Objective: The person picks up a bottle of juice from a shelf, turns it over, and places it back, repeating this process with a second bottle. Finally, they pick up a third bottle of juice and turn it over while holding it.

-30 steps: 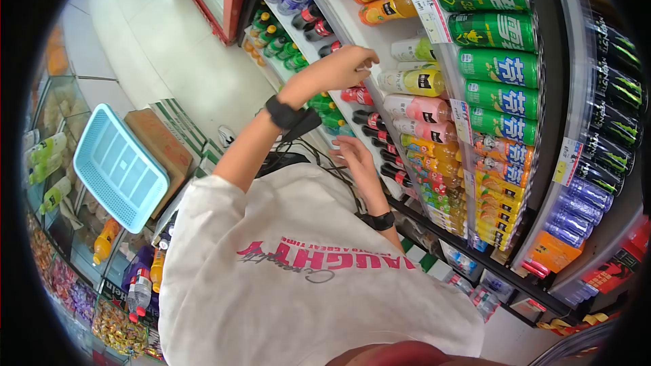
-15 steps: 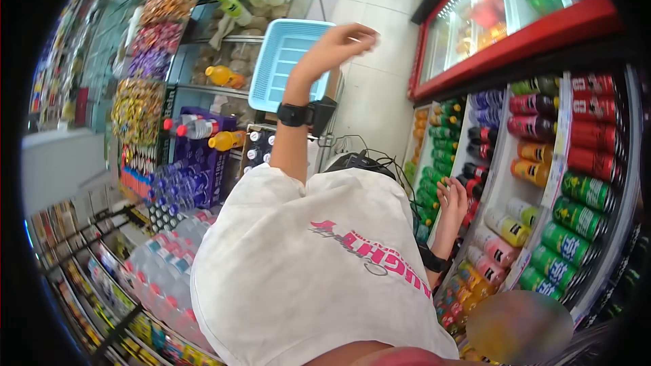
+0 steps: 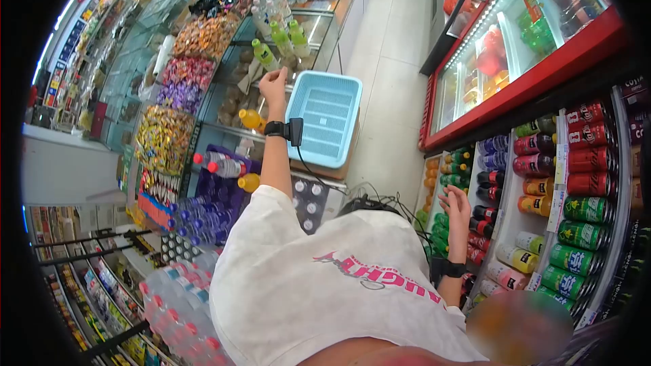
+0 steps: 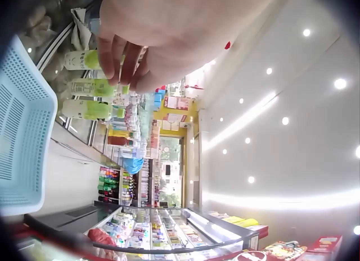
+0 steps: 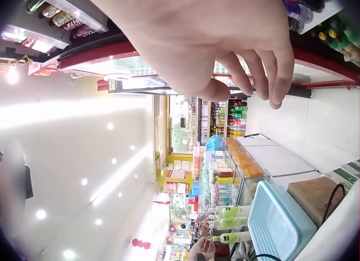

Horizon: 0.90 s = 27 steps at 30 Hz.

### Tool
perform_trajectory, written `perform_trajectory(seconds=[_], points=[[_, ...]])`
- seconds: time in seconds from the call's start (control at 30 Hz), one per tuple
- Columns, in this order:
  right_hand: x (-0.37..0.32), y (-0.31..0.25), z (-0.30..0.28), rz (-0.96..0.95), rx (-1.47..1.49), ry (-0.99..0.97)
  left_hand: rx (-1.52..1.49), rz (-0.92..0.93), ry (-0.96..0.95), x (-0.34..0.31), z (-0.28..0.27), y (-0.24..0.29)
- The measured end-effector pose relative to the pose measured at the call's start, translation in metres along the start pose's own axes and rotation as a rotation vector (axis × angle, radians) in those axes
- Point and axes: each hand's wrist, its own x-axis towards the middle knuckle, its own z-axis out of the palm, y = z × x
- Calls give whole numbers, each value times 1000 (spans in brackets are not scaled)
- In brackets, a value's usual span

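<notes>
Three bottles with green labels (image 3: 266,55) (image 4: 90,110) (image 5: 235,237) stand upright on the glass counter. My left hand (image 3: 274,88) (image 4: 169,39) (image 5: 201,248) is beside the nearest one, its fingers loosely bent around the height of the cap; whether they touch it, I cannot tell. Just right of that hand in the head view lies a light blue plastic basket (image 3: 325,116) (image 4: 23,126) (image 5: 284,224) with nothing in it. My right hand (image 3: 459,211) (image 5: 225,39) hangs in the air by the drink shelves, fingers loosely bent, holding nothing.
The basket sits on a cardboard box (image 5: 315,196). Orange bottles (image 3: 251,119) and candy bags (image 3: 165,141) lie to the left. A red-framed fridge (image 3: 522,68) and shelves of cans (image 3: 588,183) stand on the right. Cables (image 3: 400,213) run near my waist.
My view has turned from the drink shelves toward the counter. My left hand has moved past the basket to the green-labelled bottles. My right hand remains by the shelves, without anything in it.
</notes>
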Motion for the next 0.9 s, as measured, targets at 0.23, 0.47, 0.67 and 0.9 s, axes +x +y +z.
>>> perform_trajectory(seconds=[0.23, 0.47, 0.67, 0.9], points=[[11, 44, 23, 24, -44, 10, 170, 57, 57, 118, 82, -111], [-9, 47, 44, 172, -29, 151, 607, 379, 224, 152, 134, -96], [-19, 46, 51, 167, 25, 273, 568, 365, 151, 179, 145, -98], [-16, 48, 51, 167, 28, 315, 550, 289, 95, 195, 145, -99]])
